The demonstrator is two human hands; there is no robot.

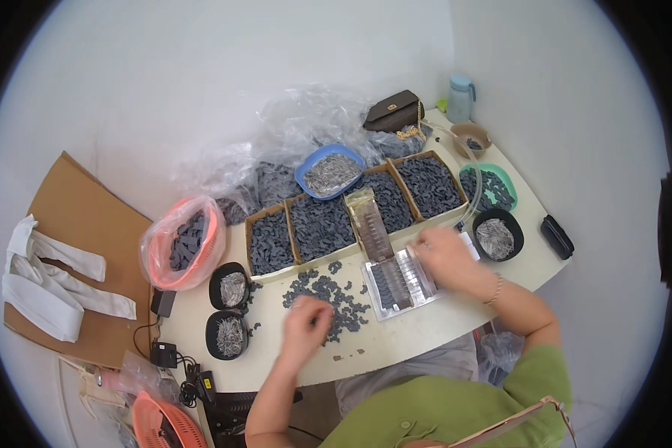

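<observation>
My left hand is closed, its fingers curled together beside a loose heap of small dark grey plastic pieces on the table. Whatever it may hold is hidden by the fingers. My right hand is over the right edge of a clear-and-white assembly tray, thumb and fingers drawn together; anything between them is too small to make out. Rows of dark grey pieces fill the left side of the tray. A long transparent slotted holder leans from the tray onto the divided box.
A divided cardboard box of grey pieces spans the table. A blue basin of metal pins rests on it. Black bowls of pins stand left, another black bowl right, near a green tray and a black case.
</observation>
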